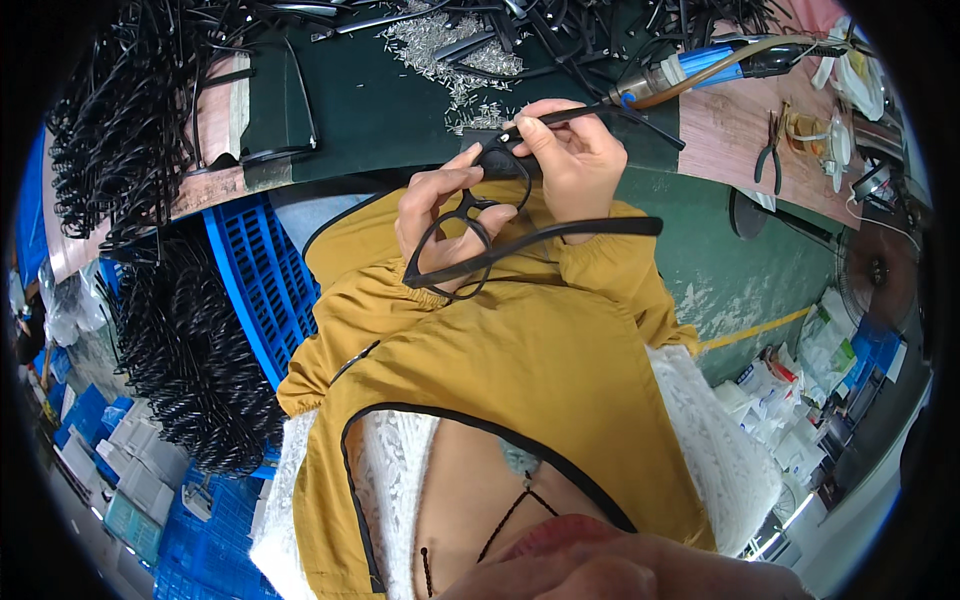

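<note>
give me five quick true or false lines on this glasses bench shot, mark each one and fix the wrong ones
1. The left hand has a black glasses frame in its grip. True.
2. The right hand is empty. False: the right hand holds one arm of the same glasses frame.
3. Small clear pieces lie scattered on the green tabletop. True.
4. The pliers lie at the left end of the table. False: the pliers are on the right side.
5. A blue plastic crate stands to the person's left. True.
</note>
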### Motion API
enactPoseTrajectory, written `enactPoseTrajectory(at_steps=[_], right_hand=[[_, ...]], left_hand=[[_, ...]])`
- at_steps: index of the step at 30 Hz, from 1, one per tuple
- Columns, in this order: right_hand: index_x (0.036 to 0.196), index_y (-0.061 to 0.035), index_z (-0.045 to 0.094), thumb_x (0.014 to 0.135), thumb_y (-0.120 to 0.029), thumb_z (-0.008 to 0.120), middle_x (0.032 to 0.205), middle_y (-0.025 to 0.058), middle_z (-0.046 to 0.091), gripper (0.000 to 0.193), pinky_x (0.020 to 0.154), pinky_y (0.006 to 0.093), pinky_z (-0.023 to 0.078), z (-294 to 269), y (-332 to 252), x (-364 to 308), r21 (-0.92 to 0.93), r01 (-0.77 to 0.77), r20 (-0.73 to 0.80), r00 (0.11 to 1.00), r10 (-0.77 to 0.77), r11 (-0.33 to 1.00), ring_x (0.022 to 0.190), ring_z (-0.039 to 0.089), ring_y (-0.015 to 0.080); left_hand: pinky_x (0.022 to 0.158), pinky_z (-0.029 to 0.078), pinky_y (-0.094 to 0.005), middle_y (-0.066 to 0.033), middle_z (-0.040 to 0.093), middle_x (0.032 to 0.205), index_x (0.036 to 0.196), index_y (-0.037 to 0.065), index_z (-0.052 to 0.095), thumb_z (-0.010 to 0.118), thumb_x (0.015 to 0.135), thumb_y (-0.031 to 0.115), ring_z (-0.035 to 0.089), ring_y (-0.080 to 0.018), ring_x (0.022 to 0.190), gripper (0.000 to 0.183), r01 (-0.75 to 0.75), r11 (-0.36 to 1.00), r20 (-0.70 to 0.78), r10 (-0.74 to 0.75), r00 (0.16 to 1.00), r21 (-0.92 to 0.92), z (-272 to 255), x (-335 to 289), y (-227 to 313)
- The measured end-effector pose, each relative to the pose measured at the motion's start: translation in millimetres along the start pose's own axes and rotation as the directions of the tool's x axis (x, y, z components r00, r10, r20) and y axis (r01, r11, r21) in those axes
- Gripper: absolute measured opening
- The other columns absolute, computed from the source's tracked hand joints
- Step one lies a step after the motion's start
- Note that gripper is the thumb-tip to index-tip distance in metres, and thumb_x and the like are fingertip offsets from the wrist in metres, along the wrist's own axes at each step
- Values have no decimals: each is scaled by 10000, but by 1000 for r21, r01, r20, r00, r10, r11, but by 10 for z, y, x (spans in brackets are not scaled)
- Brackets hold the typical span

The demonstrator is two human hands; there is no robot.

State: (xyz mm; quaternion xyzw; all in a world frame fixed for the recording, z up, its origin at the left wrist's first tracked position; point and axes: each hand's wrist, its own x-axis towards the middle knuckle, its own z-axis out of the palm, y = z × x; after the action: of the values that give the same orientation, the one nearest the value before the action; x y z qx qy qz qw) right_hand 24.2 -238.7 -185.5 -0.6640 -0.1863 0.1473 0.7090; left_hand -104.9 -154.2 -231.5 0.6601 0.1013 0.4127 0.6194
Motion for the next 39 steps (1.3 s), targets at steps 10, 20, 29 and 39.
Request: enactPoseTrajectory(at_steps=[10, 20, 29, 39], right_hand=[[986, 33, 724, 909, 20, 726, 869, 48, 714, 78, 649, 217, 553, -29, -65, 48, -124, 52, 29, 998, -48, 991, 716, 666, 76], [976, 22, 731, 896, 4, 730, 817, 28, 695, 82, 619, 219, 517, -2, -20, 40, -264, 238, 52, 971, -233, 935, 687, 633, 55], [1006, 32, 739, 854, 82, 681, 992, 149, 702, 170, 812, 331, 551, -577, -194, -29, -294, 455, 217, 888, -405, 840, 897, 690, 252], [1181, -3, 647, 1057, -174, 547, 1168, 92, 677, 233, 960, 322, 478, -1164, -291, 496, -152, 437, -243, 853, -462, 887, 1073, 609, 187]], left_hand=[[1008, 572, -428, -190, 656, 1160, 1294, 33, 455, 881, 784, 20, 688, -327, 1162, 664, 9, 997, -22, -11, 1000, -75, 65, 3, 52], [953, 596, -349, -179, 637, 1171, 1285, 29, 467, 877, 779, -19, 685, -308, 1164, 653, -17, 1000, 3, 17, 1000, 8, 101, 9, 115], [1036, 492, -321, -208, 566, 1406, 1326, -18, 553, 610, 1014, -1, 600, -236, 1253, 318, 277, 958, 116, -268, 956, -68, 93, 152, 442], [811, 501, -233, -292, 584, 1422, 1250, 10, 618, 566, 994, -65, 622, -112, 955, 272, 71, 879, 340, -256, 905, 472, 201, 331, 763]])
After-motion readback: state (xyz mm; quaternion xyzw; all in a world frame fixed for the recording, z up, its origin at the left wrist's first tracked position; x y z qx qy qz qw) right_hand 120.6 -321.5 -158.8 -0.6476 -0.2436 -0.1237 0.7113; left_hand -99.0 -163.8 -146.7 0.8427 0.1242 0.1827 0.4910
